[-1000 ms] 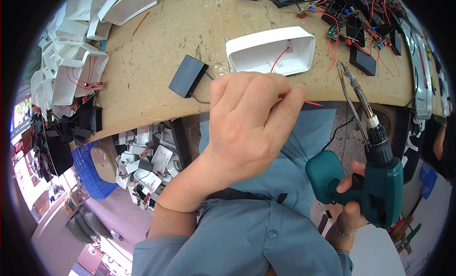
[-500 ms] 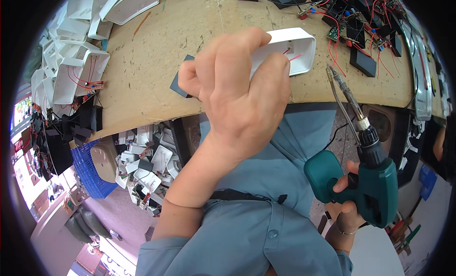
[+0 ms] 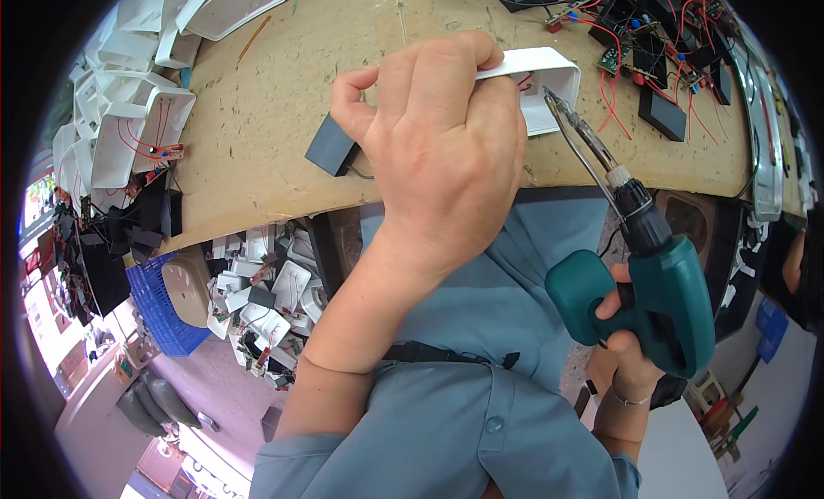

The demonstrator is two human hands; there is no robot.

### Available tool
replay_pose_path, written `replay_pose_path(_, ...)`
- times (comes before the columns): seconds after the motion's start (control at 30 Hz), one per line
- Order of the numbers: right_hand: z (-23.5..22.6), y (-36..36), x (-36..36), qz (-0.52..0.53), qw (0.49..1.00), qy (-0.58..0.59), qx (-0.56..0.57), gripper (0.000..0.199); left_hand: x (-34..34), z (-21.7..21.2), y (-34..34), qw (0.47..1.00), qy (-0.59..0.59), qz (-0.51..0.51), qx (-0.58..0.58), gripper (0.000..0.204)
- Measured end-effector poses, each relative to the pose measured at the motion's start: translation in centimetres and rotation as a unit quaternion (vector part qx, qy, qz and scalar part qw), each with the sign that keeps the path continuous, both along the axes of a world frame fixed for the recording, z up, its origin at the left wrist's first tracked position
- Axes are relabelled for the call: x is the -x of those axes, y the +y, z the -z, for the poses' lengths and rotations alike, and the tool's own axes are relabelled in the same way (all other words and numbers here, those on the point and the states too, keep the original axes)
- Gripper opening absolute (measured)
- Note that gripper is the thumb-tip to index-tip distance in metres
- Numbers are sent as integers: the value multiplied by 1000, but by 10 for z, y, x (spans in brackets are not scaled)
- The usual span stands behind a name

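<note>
My left hand is closed on a white plastic housing at the table's front part, its fingers gripping the near wall. Inside the housing a short red wire shows; most of the interior is hidden by my hand. A green soldering gun is held by its handle in my right hand. Its metal tip points up and left, over the housing's right end; I cannot tell if it touches anything. Beside my left wrist lies a black box with a dark cable, partly covered by the hand.
White housings are piled at the table's left, some with red wires. Black boxes, circuit boards and red wires crowd the far right. Below the table edge sit a heap of white parts and a blue crate.
The soldering gun has moved up and left, so its tip now overlaps the housing. My left hand has shifted slightly upward and the housing has tilted. More of the black box shows.
</note>
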State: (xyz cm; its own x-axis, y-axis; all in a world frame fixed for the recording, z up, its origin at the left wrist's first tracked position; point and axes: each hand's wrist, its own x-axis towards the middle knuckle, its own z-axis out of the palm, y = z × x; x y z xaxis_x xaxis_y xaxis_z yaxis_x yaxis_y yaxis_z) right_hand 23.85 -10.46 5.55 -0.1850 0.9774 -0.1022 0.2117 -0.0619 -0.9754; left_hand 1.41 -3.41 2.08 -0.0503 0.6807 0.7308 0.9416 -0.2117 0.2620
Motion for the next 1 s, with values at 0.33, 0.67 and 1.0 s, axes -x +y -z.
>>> replay_pose_path(0.33,6,13,-2,-33,999,23,-27,65,0,2,4,1000,10,-9,-4,7)
replay_pose_path(0.67,1,19,3,-37,999,14,-13,62,0,3,3,1000,11,-12,-1,9)
replay_pose_path(1.0,-1,20,-5,-46,999,-11,2,58,-2,3,4,1000,2,-4,2,10)
